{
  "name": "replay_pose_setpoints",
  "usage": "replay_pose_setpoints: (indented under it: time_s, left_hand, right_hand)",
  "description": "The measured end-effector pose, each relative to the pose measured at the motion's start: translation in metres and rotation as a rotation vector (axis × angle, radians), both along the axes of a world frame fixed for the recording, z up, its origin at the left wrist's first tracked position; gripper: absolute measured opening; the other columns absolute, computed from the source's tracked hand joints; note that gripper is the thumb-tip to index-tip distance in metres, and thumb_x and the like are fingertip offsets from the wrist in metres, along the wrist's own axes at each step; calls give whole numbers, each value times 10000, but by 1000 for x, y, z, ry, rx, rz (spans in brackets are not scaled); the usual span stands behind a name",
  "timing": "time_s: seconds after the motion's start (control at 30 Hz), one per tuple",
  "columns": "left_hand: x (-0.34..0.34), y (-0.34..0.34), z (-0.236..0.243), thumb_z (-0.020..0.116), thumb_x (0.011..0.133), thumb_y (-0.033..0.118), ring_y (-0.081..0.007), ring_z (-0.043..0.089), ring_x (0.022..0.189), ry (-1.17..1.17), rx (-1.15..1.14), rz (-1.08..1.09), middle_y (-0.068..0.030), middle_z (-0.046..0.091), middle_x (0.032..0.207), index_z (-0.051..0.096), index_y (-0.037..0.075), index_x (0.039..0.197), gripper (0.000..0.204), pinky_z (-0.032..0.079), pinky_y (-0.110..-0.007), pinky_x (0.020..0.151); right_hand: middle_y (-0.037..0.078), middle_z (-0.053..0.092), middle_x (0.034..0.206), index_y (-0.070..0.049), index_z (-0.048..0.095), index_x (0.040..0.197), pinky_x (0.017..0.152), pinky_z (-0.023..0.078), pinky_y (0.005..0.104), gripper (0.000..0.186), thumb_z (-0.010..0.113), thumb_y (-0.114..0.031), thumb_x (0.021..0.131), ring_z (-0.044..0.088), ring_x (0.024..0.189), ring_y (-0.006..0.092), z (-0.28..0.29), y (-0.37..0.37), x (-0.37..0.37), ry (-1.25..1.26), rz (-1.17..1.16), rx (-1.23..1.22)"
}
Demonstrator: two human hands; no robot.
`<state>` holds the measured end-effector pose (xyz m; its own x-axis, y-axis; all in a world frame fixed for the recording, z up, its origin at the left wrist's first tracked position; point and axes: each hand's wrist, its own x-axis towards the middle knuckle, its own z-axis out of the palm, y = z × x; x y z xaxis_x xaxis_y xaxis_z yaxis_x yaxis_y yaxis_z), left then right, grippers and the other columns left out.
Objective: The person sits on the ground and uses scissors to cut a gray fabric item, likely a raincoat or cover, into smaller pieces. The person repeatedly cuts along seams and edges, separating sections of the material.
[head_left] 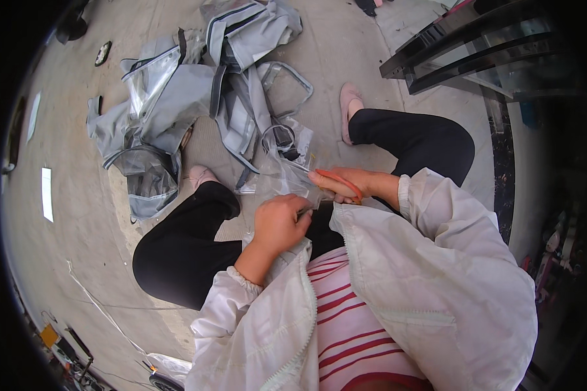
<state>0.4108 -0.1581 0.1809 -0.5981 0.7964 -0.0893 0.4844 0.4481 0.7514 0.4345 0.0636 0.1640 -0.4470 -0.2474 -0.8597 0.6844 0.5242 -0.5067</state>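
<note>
In my right hand (pixel 342 182) is a pair of scissors (pixel 346 184) with orange handles, its metal blades pointing to the upper left. My left hand (pixel 282 221) is closed, its fingers bent over the near edge of a clear plastic sheet (pixel 274 176). The sheet spreads between my knees, and the scissor blades lie against it; whether they cut into it I cannot make out. Beyond my hands, grey fabric pieces with clear plastic panels and dark trim (pixel 176 98) lie heaped on the floor.
Black metal framing (pixel 476 52) stands at the upper right. My two pink shoes (pixel 349 111) rest on the concrete floor (pixel 91 215). A white cord (pixel 104 313) runs along the floor at the lower left, near a small wheel (pixel 166 382). A white strip (pixel 47 194) lies at the left.
</note>
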Motion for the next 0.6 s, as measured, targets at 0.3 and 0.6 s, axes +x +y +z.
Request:
replay_pose_setpoints:
  time_s: [0.3, 0.6]
  left_hand:
    - [-93, 8, -152, 656, 828, 322, -163, 598, 869, -657, 125, 725, -104, 666, 936, 584, -78, 1112, 496, 447, -270, 787]
    - [-101, -5, -117, 719, 785, 207, -171, 617, 788, -1244, 75, 582, -71, 668, 907, 635, 0, 1011, 318, 483, -299, 699]
  right_hand:
    - [216, 509, 588, 74, 562, 614, 630, 438, 412, 898, 242, -720, 885, 531, 594, 333, -19, -3, 17, 346, 95, 105]
    - [64, 445, 524, -6, 561, 649, 502, 390, 337, 767, 321, -691, 898, 432, 488, 177, -34, 3, 20, 254, 43, 58]
